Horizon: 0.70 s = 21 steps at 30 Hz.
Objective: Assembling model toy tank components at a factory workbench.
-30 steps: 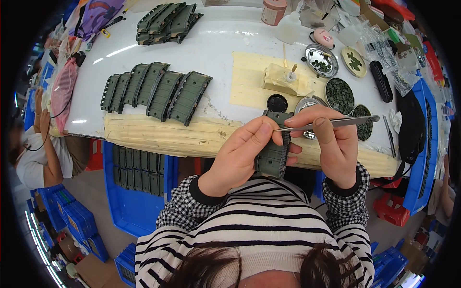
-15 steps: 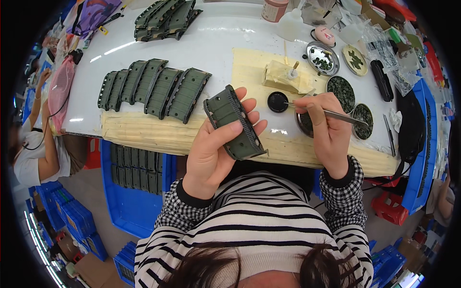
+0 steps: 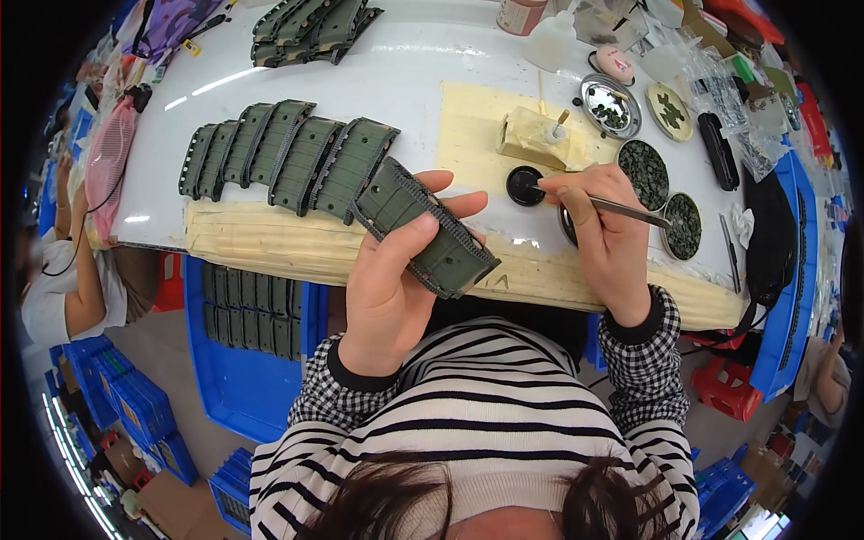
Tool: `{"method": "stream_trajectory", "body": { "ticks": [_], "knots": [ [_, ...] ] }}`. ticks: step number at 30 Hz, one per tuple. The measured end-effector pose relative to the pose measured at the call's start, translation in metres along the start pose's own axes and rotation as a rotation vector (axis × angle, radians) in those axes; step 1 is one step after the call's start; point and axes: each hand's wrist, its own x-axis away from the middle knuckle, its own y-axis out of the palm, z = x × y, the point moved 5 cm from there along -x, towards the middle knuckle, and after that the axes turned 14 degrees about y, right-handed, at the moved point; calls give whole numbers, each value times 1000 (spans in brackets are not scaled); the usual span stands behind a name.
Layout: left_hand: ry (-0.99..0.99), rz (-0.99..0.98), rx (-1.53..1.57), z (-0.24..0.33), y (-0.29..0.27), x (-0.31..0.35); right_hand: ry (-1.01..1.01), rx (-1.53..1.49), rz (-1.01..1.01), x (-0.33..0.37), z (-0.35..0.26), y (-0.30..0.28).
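Note:
My left hand (image 3: 378, 301) is closed around a curved dark green panel (image 3: 425, 236) with dark ridged long edges. Its thumb presses on the panel's face, and small holes show near the ends. In my right hand (image 3: 614, 238) is a pair of metal tweezers (image 3: 634, 212), pinched between thumb and fingers. The tweezers point left, their tip at the right edge of a small round black dish (image 3: 522, 191); whether the tip holds anything is too small to tell. Similar panels (image 3: 301, 162) lie overlapping in a row left of the held one.
Two round tins of dark green pieces stand right of my right hand, and a third is partly hidden behind it. A taped block (image 3: 531, 142) sits beyond the dish. More panels (image 3: 315, 34) are stacked at the back; a blue crate (image 3: 247, 382) holds others below. Someone sits at the left.
My left hand has turned the panel and shifted it slightly left, so its face shows more fully. My right hand, with the tweezers, has moved a little left.

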Motion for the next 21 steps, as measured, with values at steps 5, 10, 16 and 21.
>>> {"method": "stream_trajectory", "body": {
  "ticks": [5,10,16,21],
  "knots": [
    [15,37,53,3,0,0,-14,6,3,0,-1,0],
    [2,73,41,5,2,-1,-103,-170,15,5,-19,-16],
    [-65,74,96,-3,1,-2,-135,-444,-139,19,-42,-15],
    [-80,74,114,-6,0,-1,-119,-402,-197,19,-40,-9]
  ]
}}
